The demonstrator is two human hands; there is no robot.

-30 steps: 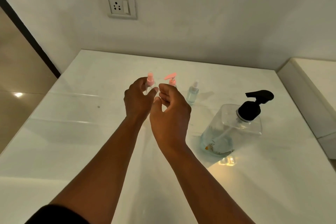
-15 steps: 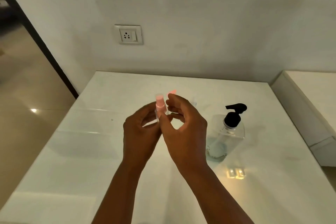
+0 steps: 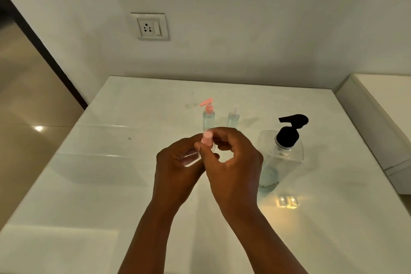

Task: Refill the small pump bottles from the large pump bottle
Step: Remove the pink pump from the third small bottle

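Hands meet over the middle of the white table (image 3: 115, 184). The left hand (image 3: 178, 169) is wrapped round the clear body of a small pump bottle (image 3: 201, 151), holding it tilted above the surface, while the right hand (image 3: 233, 162) pinches its pink top (image 3: 207, 137) between thumb and fingers. Farther back stand 2 more small bottles: one with a pink pump (image 3: 208, 115), and just right of it a clear-capped bottle (image 3: 233, 117). The large pump bottle (image 3: 281, 158), with its black pump head, stands upright at the right, near the right hand but apart from it. A wall socket (image 3: 150, 26) sits on the far wall.
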